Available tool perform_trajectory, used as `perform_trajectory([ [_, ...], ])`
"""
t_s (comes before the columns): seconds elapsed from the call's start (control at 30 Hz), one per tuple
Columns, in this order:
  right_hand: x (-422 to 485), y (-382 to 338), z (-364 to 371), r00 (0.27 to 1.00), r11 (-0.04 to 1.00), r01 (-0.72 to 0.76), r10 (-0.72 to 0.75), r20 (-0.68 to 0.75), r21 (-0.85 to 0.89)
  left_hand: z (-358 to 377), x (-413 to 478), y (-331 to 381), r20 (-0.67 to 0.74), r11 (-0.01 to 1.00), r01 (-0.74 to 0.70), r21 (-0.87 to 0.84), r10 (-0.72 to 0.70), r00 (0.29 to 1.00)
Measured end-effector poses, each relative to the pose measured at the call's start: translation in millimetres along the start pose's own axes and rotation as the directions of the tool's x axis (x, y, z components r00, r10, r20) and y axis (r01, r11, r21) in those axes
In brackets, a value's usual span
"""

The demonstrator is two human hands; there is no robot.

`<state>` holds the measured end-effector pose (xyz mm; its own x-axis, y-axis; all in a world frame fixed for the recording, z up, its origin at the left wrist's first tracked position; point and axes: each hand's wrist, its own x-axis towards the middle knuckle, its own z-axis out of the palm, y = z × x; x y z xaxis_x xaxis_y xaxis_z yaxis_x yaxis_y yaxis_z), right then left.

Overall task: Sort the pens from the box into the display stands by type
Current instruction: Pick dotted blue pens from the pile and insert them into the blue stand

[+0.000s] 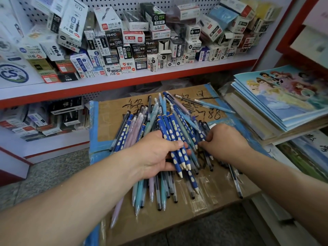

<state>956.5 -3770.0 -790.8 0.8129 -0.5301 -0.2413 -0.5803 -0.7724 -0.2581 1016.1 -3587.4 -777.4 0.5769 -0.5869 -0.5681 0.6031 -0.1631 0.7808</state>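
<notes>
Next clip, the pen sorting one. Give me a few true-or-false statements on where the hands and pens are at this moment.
1. The left hand grips a bundle of dotted pens. True.
2. The pens stand in a display stand. False: they lie loose on a cardboard box.
3. The right hand rests on the books. False: its fingers curl into the pens.
4. Small boxes crowd the shelf above. True.
</notes>
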Motion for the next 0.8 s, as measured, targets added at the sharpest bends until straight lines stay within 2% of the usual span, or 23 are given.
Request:
perform_trajectory([
  [0.13,-3.1,8.1,-9.7,1.000,0.997,-0.017,0.017,0.004,0.077,0.0,-0.5,-0.4,-0.004,1.000,-0.003,-0.003,0.003,1.000],
  [0.23,-15.7,10.4,-24.0,1.000,0.947,0.010,-0.010,0.000,0.322,-0.2,-0.6,-0.8,-0.005,1.000,-0.013,-0.009,0.013,1.000],
  [0.3,-29.6,2.7,-28.3,0.993,0.868,0.055,-0.097,0.060,0.494,1.1,-1.3,-1.3,0.008,1.000,-0.019,-0.005,0.019,1.000],
  [0.37,-41.3,-6.7,-25.4,0.969,0.806,0.111,-0.218,0.117,0.582,3.6,-2.9,-1.7,0.033,1.000,-0.022,-0.005,0.022,0.999],
  [0.53,-42.4,-12.9,-9.1,0.943,0.768,0.277,-0.332,-0.011,0.577,3.9,-4.4,-0.7,0.044,0.999,-0.019,-0.042,0.021,0.999],
  [0.67,-38.7,-12.1,-8.3,0.931,0.702,0.263,-0.364,0.015,0.662,-2.0,-5.1,0.7,0.027,0.999,-0.007,-0.050,0.009,1.000],
  [0.73,-26.6,-9.1,-3.7,0.957,0.748,0.261,-0.285,-0.060,0.610,-4.0,-4.9,0.9,0.024,0.999,-0.001,-0.047,0.002,1.000],
  [0.8,-10.3,-5.6,4.1,0.967,0.854,0.253,-0.205,-0.153,0.454,-5.3,-4.8,0.5,0.012,0.999,0.003,-0.043,-0.003,1.000],
])
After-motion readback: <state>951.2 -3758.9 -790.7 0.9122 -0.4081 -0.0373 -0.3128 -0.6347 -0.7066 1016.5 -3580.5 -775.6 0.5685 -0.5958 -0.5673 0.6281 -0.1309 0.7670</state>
